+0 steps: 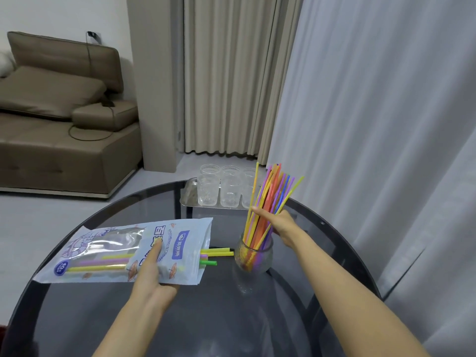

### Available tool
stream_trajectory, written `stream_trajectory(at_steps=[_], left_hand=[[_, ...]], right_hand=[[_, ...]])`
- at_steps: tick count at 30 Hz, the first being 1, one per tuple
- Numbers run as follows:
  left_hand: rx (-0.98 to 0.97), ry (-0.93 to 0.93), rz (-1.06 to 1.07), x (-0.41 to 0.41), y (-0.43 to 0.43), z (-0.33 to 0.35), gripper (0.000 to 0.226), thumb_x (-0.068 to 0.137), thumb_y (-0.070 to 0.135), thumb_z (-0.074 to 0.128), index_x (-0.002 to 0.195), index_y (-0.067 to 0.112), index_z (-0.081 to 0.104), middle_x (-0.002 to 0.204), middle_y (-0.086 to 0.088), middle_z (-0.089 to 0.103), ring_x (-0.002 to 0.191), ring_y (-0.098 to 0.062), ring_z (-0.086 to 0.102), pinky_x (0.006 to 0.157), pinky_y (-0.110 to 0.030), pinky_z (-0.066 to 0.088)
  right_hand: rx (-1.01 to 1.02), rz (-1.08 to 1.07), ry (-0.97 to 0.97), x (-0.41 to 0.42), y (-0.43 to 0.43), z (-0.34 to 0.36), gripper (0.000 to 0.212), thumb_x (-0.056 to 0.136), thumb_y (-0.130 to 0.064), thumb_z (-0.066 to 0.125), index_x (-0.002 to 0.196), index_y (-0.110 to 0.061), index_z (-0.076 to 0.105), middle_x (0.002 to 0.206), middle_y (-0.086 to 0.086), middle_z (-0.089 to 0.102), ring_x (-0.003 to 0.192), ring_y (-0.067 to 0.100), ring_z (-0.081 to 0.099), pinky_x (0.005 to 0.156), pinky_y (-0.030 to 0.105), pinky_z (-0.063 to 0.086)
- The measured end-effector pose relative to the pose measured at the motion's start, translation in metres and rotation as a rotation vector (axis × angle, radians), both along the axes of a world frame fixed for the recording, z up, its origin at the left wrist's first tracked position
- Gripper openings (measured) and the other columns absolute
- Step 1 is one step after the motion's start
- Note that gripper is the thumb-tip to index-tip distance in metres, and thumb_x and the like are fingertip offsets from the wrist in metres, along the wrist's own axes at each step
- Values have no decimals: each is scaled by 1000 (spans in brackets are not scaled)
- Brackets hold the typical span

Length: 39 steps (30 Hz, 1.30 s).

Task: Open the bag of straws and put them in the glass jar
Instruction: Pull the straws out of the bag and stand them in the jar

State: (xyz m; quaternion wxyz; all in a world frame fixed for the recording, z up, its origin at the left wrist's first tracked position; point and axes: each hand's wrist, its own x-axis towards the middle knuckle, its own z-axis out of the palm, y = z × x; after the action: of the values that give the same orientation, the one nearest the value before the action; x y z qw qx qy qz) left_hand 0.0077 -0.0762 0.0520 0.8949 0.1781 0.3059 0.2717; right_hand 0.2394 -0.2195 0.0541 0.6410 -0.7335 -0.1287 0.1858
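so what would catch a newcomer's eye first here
The bundle of bright straws fanning up out of the glass jar, right of centre on the dark table, gripped by the right hand. Next, the straw bag flat to its left under the left hand, a few straws poking from its open end.

A home living room: brown sofa (59,119), long curtains (226,73).

Both forearms are seen bare, extended from the near edge toward the far side. The left hand (152,276) is laid palm down, fingers straight and pointing far, pressed on the bag (103,251); its thumb cannot be made out. The right hand (280,225) is held farther out on the right, fingers and thumb curled round the straws (268,199).
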Motion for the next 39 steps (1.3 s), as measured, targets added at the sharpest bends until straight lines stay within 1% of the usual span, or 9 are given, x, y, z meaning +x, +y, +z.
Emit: stream_trajectory(at_steps=[5,10,13,15,22,26,29,36,39], left_hand=[[6,-39,-11,8,9,-9,8,86,22,65,93,21,62,81,1,75,67,-15,73,95,-57,46],[-1,-29,-37,12,13,-19,13,85,24,65,98,22,63,76,0,76,64,-15,73,86,-63,48],[-18,-38,-29,11,17,-21,31,84,25,66,115,23,62,99,-1,75,88,-18,72,95,-60,45],[-21,-33,-30,10,19,-20,32,84,25,66,116,23,61,108,-2,72,99,-20,69,96,-59,44],[-20,-14,-40,7,21,-19,34,85,26,66,118,23,60,104,-1,73,98,-19,68,85,-65,42],[-10,-20,-42,6,21,-17,19,84,26,66,103,23,63,89,1,75,69,-16,73,83,-66,42],[-27,-35,-33,5,20,-15,27,84,26,67,110,23,61,89,1,74,74,-16,72,80,-66,44],[10,-25,-47,2,5,-10,11,85,24,65,95,23,60,67,2,75,57,-14,72,65,-66,46],[18,-23,-47,1,3,-8,9,85,24,65,92,23,60,67,2,75,57,-14,71,72,-60,51]], right_hand=[[43,115,85,15,8,-7,41,75,-18,76,113,-16,61,103,2,69,95,17,64,80,30,52],[9,189,103,16,13,-16,52,73,-17,78,121,-12,57,114,7,68,104,19,63,84,31,54],[-25,215,107,14,15,-19,55,73,-19,78,124,-9,58,115,9,68,106,23,64,92,38,53],[-12,211,108,11,15,-19,46,77,-16,75,119,-12,57,107,5,68,99,18,63,80,30,54],[53,194,101,8,8,-14,34,78,-5,72,107,-15,58,96,2,67,90,15,63,77,28,53],[84,92,-43,7,3,0,25,79,-6,71,97,-18,59,91,2,65,90,19,62,87,37,51],[156,46,-148,2,-3,10,24,77,-5,73,90,-20,61,88,1,67,85,15,64,76,28,54],[45,162,-121,-13,-12,-6,46,76,-12,75,117,-21,56,103,-5,66,96,10,63,81,26,54],[53,148,-108,-13,-10,-3,48,76,-13,76,119,-19,56,106,-2,65,99,15,62,91,34,51]])
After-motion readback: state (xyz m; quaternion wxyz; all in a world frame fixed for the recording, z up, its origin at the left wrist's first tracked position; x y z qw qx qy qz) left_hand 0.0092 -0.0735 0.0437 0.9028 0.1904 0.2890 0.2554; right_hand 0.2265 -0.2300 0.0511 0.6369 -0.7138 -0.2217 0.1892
